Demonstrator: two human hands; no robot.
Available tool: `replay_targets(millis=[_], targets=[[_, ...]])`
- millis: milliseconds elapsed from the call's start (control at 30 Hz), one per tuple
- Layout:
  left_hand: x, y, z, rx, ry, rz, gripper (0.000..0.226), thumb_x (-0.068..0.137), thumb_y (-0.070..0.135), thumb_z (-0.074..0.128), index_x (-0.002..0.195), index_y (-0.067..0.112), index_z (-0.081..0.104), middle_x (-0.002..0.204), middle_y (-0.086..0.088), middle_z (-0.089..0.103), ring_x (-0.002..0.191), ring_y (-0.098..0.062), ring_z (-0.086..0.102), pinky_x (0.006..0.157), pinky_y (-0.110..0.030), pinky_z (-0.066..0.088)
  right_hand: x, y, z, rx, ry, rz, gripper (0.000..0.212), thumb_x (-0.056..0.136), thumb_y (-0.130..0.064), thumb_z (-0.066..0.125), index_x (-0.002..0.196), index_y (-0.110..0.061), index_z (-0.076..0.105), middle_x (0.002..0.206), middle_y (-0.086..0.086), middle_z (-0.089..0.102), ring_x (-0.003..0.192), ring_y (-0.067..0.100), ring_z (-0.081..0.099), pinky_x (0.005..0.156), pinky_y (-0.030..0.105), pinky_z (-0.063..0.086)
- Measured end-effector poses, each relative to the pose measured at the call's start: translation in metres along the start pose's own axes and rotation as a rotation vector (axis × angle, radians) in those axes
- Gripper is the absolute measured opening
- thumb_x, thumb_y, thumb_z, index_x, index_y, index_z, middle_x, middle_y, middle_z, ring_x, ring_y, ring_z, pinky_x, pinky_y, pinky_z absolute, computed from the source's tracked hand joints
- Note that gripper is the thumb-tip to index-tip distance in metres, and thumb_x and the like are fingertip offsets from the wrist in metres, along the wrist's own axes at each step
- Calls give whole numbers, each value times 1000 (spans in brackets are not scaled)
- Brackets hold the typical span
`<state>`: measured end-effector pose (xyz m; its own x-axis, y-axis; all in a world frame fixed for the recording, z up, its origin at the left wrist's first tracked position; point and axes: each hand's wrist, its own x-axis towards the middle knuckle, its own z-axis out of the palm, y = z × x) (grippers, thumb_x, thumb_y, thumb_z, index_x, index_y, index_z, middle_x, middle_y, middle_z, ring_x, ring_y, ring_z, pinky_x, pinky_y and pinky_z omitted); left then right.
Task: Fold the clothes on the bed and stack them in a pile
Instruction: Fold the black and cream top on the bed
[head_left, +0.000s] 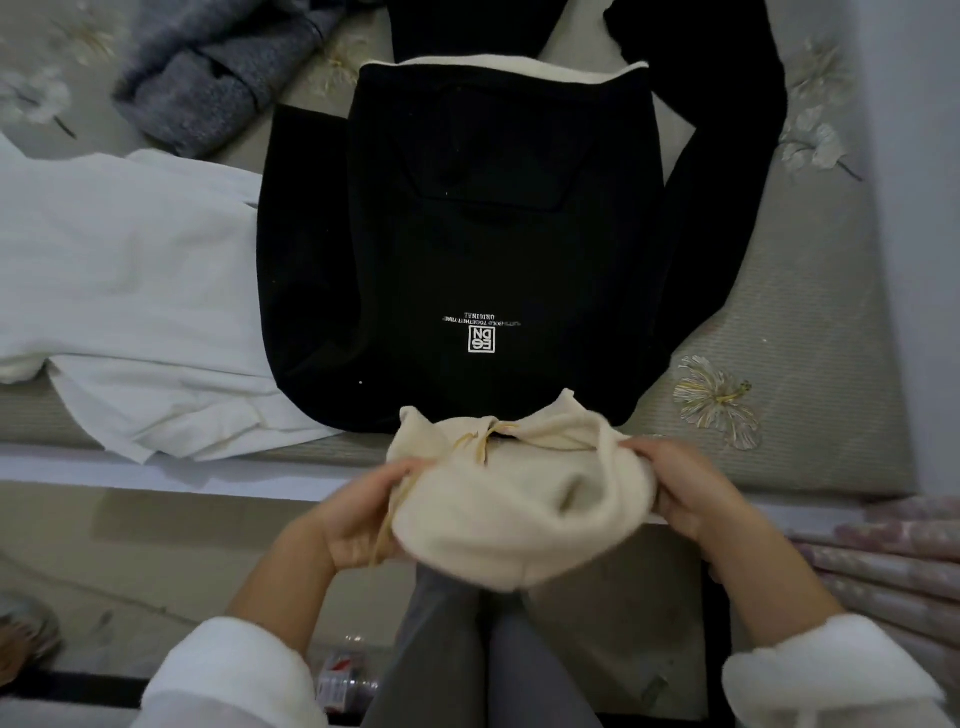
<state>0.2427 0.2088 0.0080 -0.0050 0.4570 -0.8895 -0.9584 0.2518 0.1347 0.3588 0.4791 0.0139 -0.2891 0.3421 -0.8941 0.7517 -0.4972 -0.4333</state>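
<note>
At about nine o'clock a soft white cloth garment (130, 291) lies spread on the bed (810, 332), and at eleven o'clock a fuzzy grey knitted top (208, 78) sits in a lump. In the middle a black hooded sweatshirt with small white letters (467, 249) lies flat. Its cream fleece-lined hood (519, 499) hangs over the bed's near edge at six o'clock. The left hand (358, 514) pinches the hood's left side, fingers curled on the cloth by the cord. The right hand (691, 493) grips the hood's right side the same way. This looks like the start of folding the sweatshirt. Next, the hood likely needs laying flat up onto the black body, toward twelve o'clock, before the sleeves get tucked in.
</note>
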Motion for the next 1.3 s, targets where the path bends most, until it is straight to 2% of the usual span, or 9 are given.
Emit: replay_targets(millis=[133,233,400,600,733,900,1000,1200,1300], targets=[[9,60,27,-522,-71,404,30,86,25,52,107,7,63,99,-12,73,90,-21,72,74,-37,59,17,-50,3,507,-109,-118,11,94,-10,45,89,-8,55,84,8,61,75,16,61,61,26,55],[21,97,39,-476,-64,597,44,94,35,49,128,7,51,129,-11,60,120,-24,58,97,-40,49,36,-75,13,685,-95,-283,11,96,-9,45,103,-5,51,111,15,63,101,24,64,84,34,54],[61,95,44,601,441,762,54,92,37,55,143,35,38,150,9,35,138,-11,31,112,-37,30,59,-53,52,-274,56,-579,49,92,-10,54,139,-19,44,130,-3,55,115,10,52,98,26,42],[114,92,21,1665,461,903,72,95,39,44,146,48,-7,156,8,-23,142,-16,-29,119,-39,-6,114,-53,70,-1238,153,-827,63,97,-22,39,152,-33,12,162,-2,-3,148,21,-10,118,43,1],[141,126,27,1927,424,1058,81,90,33,46,148,42,-10,157,5,-21,145,-26,-17,116,-44,-1,154,-81,71,-1412,98,-713,51,97,-23,36,147,-28,24,161,-3,-6,147,24,-15,116,52,2],[174,174,45,1982,436,851,92,89,32,46,141,41,-30,142,15,-48,143,-31,-24,114,-61,11,157,-107,51,-1271,243,-998,25,91,-19,49,110,-16,65,141,0,49,139,20,29,105,38,20],[198,202,67,1773,464,635,98,84,53,49,139,42,-31,145,13,-44,141,-42,-22,108,-70,12,150,-114,18,-1148,464,-1152,16,85,-16,55,95,-14,68,123,1,62,122,21,47,94,36,30],[239,191,90,1816,584,396,102,71,83,21,130,34,-45,137,-5,-54,131,-45,-39,99,-77,-5,177,-145,-65,-728,739,-769,23,93,-21,55,114,-13,59,111,-1,56,109,17,49,94,32,38],[244,186,84,1796,610,416,97,66,85,16,118,38,-52,136,-4,-56,128,-42,-44,97,-77,-10,199,-174,-75,-496,688,-649,30,93,-41,53,110,-16,59,102,-1,59,96,15,57,82,29,48]])
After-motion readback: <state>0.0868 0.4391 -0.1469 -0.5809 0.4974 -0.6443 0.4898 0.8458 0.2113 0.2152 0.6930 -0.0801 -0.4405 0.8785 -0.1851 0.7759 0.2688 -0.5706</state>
